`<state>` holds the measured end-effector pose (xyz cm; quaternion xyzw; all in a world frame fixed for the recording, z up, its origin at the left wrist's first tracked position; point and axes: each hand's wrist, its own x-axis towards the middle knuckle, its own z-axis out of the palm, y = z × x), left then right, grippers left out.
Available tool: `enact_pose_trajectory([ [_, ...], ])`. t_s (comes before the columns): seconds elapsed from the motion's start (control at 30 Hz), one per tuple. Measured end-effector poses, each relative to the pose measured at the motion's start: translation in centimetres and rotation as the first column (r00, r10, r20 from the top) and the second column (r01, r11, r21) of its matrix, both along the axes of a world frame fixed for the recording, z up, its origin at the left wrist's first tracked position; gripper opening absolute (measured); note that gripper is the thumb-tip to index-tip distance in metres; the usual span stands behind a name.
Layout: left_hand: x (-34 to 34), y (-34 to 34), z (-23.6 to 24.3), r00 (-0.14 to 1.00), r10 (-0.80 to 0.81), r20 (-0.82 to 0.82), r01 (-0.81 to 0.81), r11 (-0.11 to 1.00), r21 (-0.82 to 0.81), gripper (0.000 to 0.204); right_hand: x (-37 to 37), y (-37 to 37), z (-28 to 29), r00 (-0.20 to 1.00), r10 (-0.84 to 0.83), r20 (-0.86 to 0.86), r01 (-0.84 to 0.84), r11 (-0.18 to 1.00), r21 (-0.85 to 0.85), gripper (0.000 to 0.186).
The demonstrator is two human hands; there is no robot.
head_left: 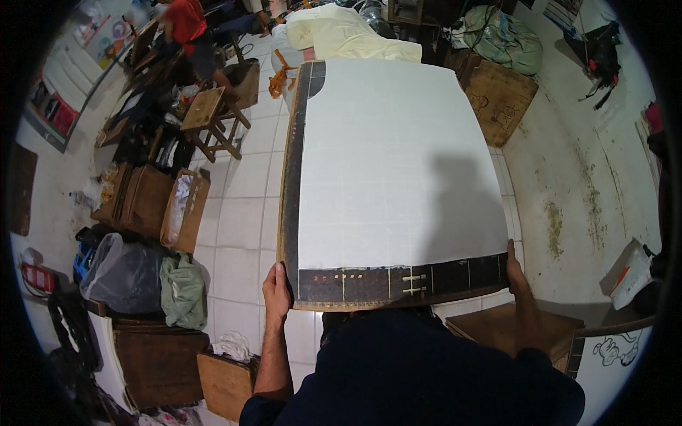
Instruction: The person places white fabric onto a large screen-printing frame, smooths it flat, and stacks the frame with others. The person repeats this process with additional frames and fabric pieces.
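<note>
A large dark board (369,287) lies across in front of me, marked with lines and small coloured ticks along its near and left borders. Most of its top is covered by a white sheet (383,170); whether cloth or paper, I cannot tell. My left hand (278,290) grips the board's near left corner, thumb on the edge and fingers mostly hidden under it. At the near right corner my right hand (516,270) holds the other edge in the same way. A shadow falls on the sheet's right half.
Beyond the board is a pile of cream cloth (355,35). Left across the tiled floor (238,227) stand a wooden stool (206,113), a cardboard box (185,213) and stuffed bags (128,277). A person in red (186,25) is far left. Wooden boards (511,326) lie near right, by a wall.
</note>
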<state>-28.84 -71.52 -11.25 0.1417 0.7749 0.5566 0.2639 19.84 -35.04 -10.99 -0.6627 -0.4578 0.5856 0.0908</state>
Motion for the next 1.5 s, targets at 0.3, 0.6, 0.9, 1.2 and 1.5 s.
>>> enact_pose_trajectory([
  [0.3,0.0,-0.1,-0.6,1.0,0.01,0.023,-0.011,0.998,0.059,0.05,-0.3,-0.5,0.2,0.998,-0.016,-0.053,0.018,0.999,0.038,0.109],
  [0.6,0.1,0.0,-0.7,0.999,-0.007,-0.045,0.01,0.998,0.068,0.05,-0.3,-0.6,1.2,0.989,0.041,-0.143,-0.042,0.999,-0.004,0.104],
  [0.9,-0.6,-0.5,-1.6,0.993,-0.013,0.114,0.015,1.0,-0.014,0.058,-0.3,-0.7,1.4,0.982,0.07,-0.176,-0.076,0.997,-0.027,0.106],
  [1.2,-2.9,-0.7,-0.5,0.995,-0.051,0.088,0.054,0.998,-0.042,0.064,-3.6,-4.9,7.6,0.991,0.062,0.116,-0.074,0.992,0.099,0.117],
  [1.5,-27.9,-7.2,-6.4,0.992,0.03,0.124,-0.051,0.984,0.171,0.06,-14.3,-27.5,5.3,0.899,-0.139,-0.415,0.107,0.989,-0.099,0.104],
])
